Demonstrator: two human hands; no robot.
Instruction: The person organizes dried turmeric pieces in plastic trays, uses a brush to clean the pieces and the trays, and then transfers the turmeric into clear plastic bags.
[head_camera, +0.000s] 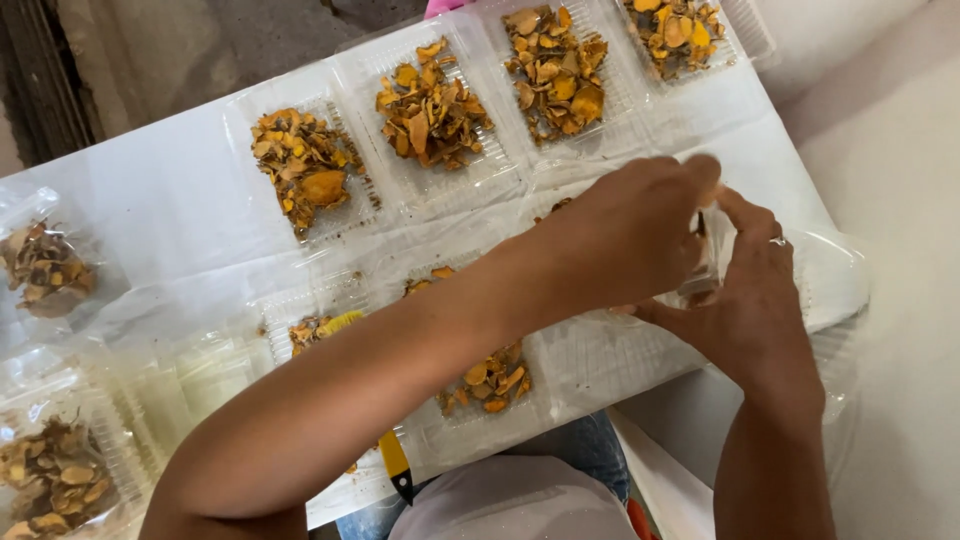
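Nearest, we are noting a yellow-handled cutter (396, 462) lying at the edge of the white surface (180, 200). Beyond it, we are seeing the left hand (625, 235) and the ringed right hand (745, 290) both pinching a small clear plastic bag (718, 250), fingers closed on it above open clear trays (590, 355). Farther off, four trays of dried orange slices (430, 105) are sitting in a row.

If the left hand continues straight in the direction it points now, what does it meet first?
The left hand points toward the right hand, and their fingertips already meet around a small clear plastic piece. So it would meet that piece and the right hand's fingers first. Depth is unclear here.
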